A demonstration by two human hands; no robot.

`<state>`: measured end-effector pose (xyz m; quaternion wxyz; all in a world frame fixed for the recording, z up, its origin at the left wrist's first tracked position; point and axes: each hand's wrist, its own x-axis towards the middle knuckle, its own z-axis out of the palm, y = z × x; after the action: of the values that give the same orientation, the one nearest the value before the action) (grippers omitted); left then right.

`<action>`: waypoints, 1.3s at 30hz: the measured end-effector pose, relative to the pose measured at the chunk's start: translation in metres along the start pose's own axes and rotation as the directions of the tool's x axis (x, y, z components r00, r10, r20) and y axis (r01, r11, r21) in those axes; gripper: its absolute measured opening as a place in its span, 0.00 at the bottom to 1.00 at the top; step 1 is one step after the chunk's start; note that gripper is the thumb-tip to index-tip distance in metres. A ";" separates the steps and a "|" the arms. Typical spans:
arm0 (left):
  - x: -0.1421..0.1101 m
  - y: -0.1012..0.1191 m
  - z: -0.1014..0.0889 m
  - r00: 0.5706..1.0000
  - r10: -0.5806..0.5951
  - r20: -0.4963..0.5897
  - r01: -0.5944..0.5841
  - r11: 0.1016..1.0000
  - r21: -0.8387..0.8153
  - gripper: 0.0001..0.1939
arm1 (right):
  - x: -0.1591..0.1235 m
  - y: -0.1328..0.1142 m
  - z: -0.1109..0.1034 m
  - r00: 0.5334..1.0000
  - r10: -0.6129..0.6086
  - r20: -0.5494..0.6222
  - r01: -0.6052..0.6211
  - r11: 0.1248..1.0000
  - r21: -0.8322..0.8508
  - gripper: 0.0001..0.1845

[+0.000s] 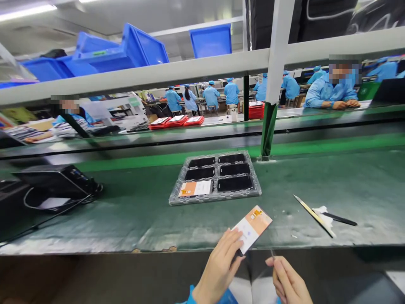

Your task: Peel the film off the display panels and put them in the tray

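In my head view, my left hand [218,264] pinches a display panel [253,228] by its lower end, fingertips on the white face and thumb tucked along the near edge. The panel lies aslant at the bench's front edge; I can't tell whether it touches the green mat [133,219]. My right hand [289,280] has thumb and forefinger pressed together on a thin metal tool [272,253], its tip too blurred to name.

I'd want a light, even grip, since such a thin panel could crack if squeezed or bent. The orange end with its flex connector [256,214] is best left free of my fingers, and the metal point should come in low and flat, away from the ribbon. Over the mat would be safer than over the drop.

Beyond the panel sits a clear plastic tray [257,189], five dark display panels in its pockets and an orange-and-white one [196,188] at the near left. To my right, a pale-handled craft knife [314,216] lies with its blade bare, beside white tissue [322,211] and a black tool [343,220]: a reach that way needs care. A post [268,131] rises behind the tray.
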<state>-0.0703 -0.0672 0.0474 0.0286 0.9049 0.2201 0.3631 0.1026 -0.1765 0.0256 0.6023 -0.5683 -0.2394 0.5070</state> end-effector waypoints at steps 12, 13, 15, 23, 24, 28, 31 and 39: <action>0.001 0.014 0.002 0.996 0.031 -0.081 -0.028 0.999 0.034 0.09 | 0.016 0.024 0.043 0.991 0.129 -0.031 -0.122 0.976 0.178 0.35; 0.001 0.015 0.002 0.996 0.037 -0.080 -0.033 0.999 0.043 0.10 | 0.017 0.028 0.044 0.990 0.135 -0.041 -0.125 0.975 0.184 0.35; 0.001 0.018 0.002 0.996 0.047 -0.072 -0.042 0.997 0.063 0.10 | 0.020 0.032 0.044 0.988 0.140 -0.063 -0.126 0.975 0.184 0.36; 0.000 0.022 0.004 0.996 0.060 -0.073 -0.053 0.994 0.096 0.11 | 0.017 0.036 0.042 0.994 0.085 -0.068 -0.074 0.986 0.151 0.35; 0.000 0.022 0.004 0.996 0.059 -0.072 -0.052 0.994 0.097 0.11 | 0.017 0.036 0.042 0.995 0.080 -0.054 -0.071 0.986 0.148 0.34; 0.000 0.023 0.004 0.996 0.058 -0.070 -0.051 0.995 0.089 0.11 | 0.016 0.036 0.040 0.997 0.067 -0.033 -0.061 0.987 0.148 0.32; 0.001 0.023 0.003 0.997 0.050 -0.067 -0.045 0.996 0.079 0.11 | 0.015 0.034 0.039 0.997 0.059 -0.051 -0.051 0.987 0.151 0.29; 0.001 0.023 0.004 0.996 0.054 -0.068 -0.048 0.995 0.090 0.11 | 0.013 0.031 0.041 0.997 0.060 -0.041 -0.053 0.986 0.160 0.28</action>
<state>-0.0584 -0.0876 0.0501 -0.0281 0.8973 0.2137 0.3851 0.0610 -0.1521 0.0033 0.6364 -0.5363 -0.1681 0.5283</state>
